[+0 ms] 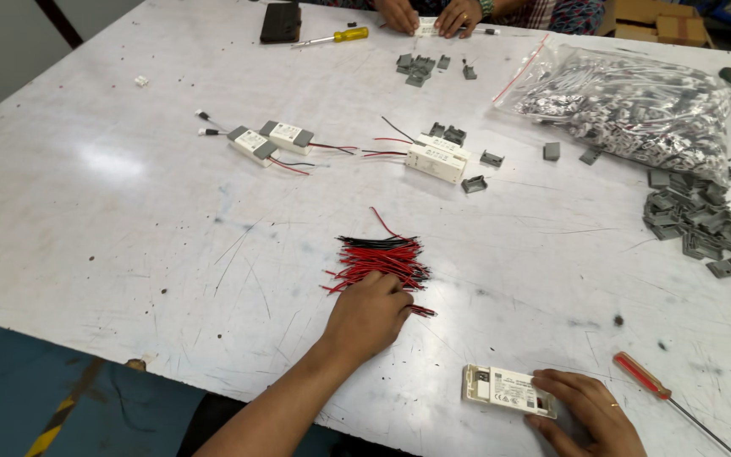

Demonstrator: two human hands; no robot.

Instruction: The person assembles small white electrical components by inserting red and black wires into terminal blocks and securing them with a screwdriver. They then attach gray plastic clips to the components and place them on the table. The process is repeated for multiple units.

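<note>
Reaching into the wire pile (380, 258) with the left hand (367, 315), fingers curled down onto the red and black leads; can't tell if a wire is pinched yet. Right hand (587, 408) is lying flat, fingers spread over the right end of a white box (505, 390) at the near edge, steadying more than gripping. That box is showing no wires, so I'm judging it as not yet wired. Four boxes are already sitting with leads attached: two with grey caps (266, 140) left of centre, two (439, 157) mid-table. Loose grey caps (694, 222) and a full bag (628, 106) are waiting at right, so plenty is looking left. Red screwdriver (646, 379) is lying just right of the right hand, untouched. Another person's hands (430, 15) are working at the far edge.
</note>
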